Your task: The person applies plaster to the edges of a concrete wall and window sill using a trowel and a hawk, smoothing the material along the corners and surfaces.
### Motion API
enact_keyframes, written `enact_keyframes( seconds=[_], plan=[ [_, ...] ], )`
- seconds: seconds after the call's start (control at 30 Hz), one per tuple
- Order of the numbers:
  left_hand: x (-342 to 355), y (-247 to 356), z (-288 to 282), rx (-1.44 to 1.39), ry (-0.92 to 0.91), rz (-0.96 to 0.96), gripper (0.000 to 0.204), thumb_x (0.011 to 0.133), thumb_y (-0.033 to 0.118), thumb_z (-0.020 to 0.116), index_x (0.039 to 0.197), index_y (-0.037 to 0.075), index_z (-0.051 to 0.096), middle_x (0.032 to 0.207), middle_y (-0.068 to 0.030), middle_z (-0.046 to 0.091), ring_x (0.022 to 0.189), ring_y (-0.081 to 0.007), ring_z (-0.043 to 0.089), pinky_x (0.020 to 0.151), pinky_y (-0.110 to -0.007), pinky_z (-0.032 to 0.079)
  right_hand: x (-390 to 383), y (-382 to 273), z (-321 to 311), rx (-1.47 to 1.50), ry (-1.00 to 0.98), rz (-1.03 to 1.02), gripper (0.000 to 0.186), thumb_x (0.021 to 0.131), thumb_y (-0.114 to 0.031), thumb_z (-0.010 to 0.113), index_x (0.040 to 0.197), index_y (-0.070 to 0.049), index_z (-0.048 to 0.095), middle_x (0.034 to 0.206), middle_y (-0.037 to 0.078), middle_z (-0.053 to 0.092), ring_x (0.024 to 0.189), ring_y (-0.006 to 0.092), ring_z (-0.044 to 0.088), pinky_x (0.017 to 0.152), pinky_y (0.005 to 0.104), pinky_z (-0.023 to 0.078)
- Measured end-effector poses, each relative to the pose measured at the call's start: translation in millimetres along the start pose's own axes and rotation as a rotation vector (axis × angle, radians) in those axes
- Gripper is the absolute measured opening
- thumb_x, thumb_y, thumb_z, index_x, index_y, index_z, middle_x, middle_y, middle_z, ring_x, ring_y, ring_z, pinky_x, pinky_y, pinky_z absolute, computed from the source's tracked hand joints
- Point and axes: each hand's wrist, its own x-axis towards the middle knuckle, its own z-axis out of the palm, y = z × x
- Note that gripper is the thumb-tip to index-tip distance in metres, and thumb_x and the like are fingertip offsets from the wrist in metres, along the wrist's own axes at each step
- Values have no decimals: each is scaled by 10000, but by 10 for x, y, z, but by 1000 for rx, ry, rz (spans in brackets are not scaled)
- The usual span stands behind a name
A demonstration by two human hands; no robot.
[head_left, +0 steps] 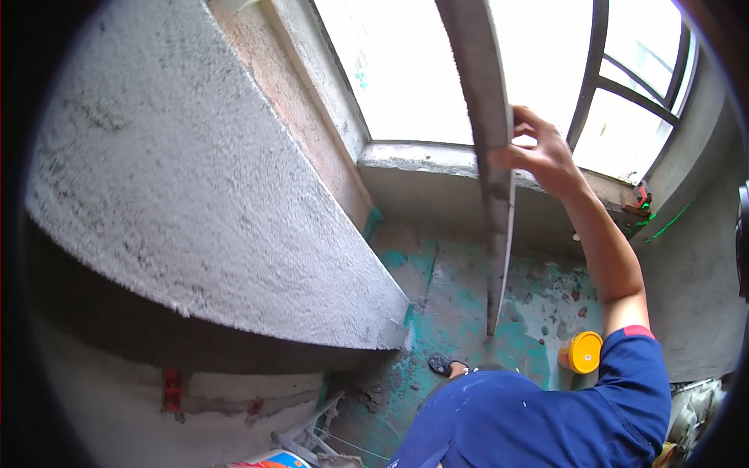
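A long, narrow grey straightedge [494, 179] runs from the top of the view down toward the floor, upright or nearly so. My right hand [542, 152] grips it at mid-height, thumb on its near face and fingers curled round its right edge. To the left of the straightedge stands a wall face [211, 179] coated in rough, light grey plaster, with a gap between the two. My left hand is out of view.
Beyond the straightedge are a bright window and its sill [421, 156]. A red-and-black tool [642, 195] sits on the sill's right end, near green light marks. A yellow-lidded bucket [583, 352] stands on the green-stained floor [460, 273]. A ladder-like frame [308, 433] is at lower left.
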Motion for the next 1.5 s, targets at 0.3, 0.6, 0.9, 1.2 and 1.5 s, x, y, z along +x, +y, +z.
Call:
enact_keyframes(
  seconds=[0.3,0.6,0.9,1.2,1.5],
  plan=[
    [-5,364,-197,-69,-47,-126,439,780,252,674,1184,113,572,1082,-194,630,988,-344,614,839,-453,470,1516,684,1055,79,-154,-82,819,560,-593,719,1131,-19,593,939,111,608,863,231,566,727,365,487],
    [-1122,799,-578,-340,273,-528,298,712,155,673,982,41,619,947,-229,643,898,-418,614,761,-482,504,2820,1692,2685,454,-341,-172,584,756,-259,760,1185,23,481,992,137,643,878,218,636,784,338,525],
    [-1677,1823,-27,-1211,584,-816,445,698,169,652,1110,27,563,990,-168,613,859,-332,607,735,-407,477,4028,2326,4142,-196,-185,-541,520,820,-285,599,1207,51,510,1146,251,555,1042,372,532,934,435,408],
    [-1334,2507,-53,-1806,735,-554,295,764,108,686,1002,7,545,828,-50,572,715,-155,551,603,-298,460,3587,2094,4204,371,-182,-174,449,915,-265,500,1269,11,494,1230,175,548,1127,332,527,995,432,398],
    [-10,2074,-1165,-1673,610,63,334,792,177,731,1016,10,550,877,-87,639,790,-182,611,720,-320,493,2179,556,2972,623,117,-77,431,955,-277,449,1289,-7,488,1283,147,524,1163,311,517,1023,431,392]
  ],
)
